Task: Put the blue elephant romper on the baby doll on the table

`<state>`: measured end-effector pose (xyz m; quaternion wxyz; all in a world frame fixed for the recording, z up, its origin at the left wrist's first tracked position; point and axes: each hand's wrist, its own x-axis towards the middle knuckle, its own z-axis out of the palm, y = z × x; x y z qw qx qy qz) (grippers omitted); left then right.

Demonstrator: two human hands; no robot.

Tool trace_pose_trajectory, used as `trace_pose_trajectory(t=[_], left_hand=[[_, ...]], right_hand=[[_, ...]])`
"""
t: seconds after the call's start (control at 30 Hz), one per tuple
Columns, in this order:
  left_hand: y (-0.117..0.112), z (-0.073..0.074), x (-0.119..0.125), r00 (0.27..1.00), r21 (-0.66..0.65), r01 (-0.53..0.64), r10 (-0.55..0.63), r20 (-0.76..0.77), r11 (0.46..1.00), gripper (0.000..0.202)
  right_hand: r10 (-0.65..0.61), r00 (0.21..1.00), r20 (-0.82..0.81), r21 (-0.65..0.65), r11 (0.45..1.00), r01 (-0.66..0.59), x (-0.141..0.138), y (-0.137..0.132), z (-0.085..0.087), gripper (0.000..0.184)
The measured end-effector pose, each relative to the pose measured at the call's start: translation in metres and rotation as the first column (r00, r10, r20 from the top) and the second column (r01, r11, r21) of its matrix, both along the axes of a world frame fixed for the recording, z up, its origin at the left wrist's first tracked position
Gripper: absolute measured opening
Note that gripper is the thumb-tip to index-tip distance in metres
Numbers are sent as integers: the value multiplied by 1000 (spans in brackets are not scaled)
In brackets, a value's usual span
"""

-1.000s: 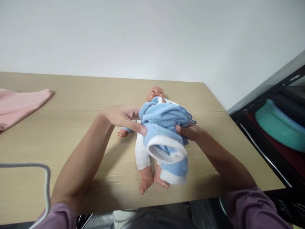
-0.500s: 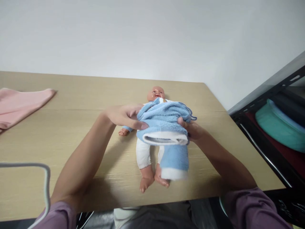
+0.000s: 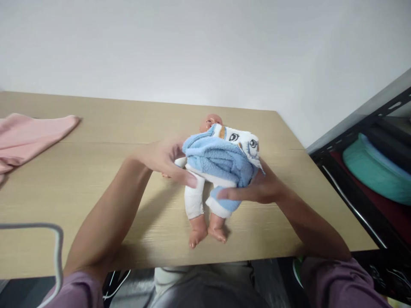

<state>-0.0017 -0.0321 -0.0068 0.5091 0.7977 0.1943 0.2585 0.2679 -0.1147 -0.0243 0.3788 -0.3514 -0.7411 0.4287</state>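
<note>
- A pale wooden counter (image 3: 96, 179) stands against a plain white wall (image 3: 192, 47); a pink cloth (image 3: 32, 132) lies at the frame's upper left and a white cable (image 3: 58, 239) loops at lower left.
- At the right edge, a black shelf rack (image 3: 356, 134) holds a folded teal bundle (image 3: 375, 171).
- Centre frame, a baby doll (image 3: 194, 199) lies on its back on the counter, feet toward the camera.
- A blue fleece garment (image 3: 218, 160) is bunched over the doll's torso.
- The left hand (image 3: 163, 160) has a closed grip on the garment's left side, and the right hand (image 3: 257, 190) clasps its right side, fingers under the hem.
</note>
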Motion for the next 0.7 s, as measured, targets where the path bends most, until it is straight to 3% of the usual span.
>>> trace_pose_trajectory(t=[0.03, 0.1, 0.17, 0.23, 0.33, 0.43, 0.57, 0.7], left_hand=[[-9, 3, 3, 999, -14, 29, -30, -38, 999, 46], [-30, 5, 12, 998, -24, -8, 6, -68, 1000, 34], [-49, 3, 23, 988, 8, -151, 152, -35, 988, 31], [-67, -2, 33, 952, 64, -306, 306, -1, 950, 29], [-95, -16, 42, 861, 113, -506, 508, 10, 855, 25], [-132, -40, 41, 776, 50, -629, 630, -20, 776, 20], [-191, -76, 31, 671, -83, -742, 733, -115, 666, 19], [-228, -101, 16, 629, -123, -773, 728, -273, 622, 23]], right_hand=[[-159, 987, 8, 26, 987, 159, 0, -6, -2, 55], [-411, 911, -11, 100, 906, 410, 1, -14, -10, 37], [-517, 854, -61, 149, 841, 520, 1, -16, -18, 28], [-536, 841, -74, 153, 827, 541, 1, -17, -23, 20], [-427, 904, 2, 115, 899, 424, 0, -23, -22, 10], [-271, 957, 102, 52, 962, 266, -3, -41, -22, 11], [-90, 977, 195, -10, 996, 94, -16, -68, -32, 18], [51, 942, 332, -85, 996, -24, -31, -84, -43, 17]])
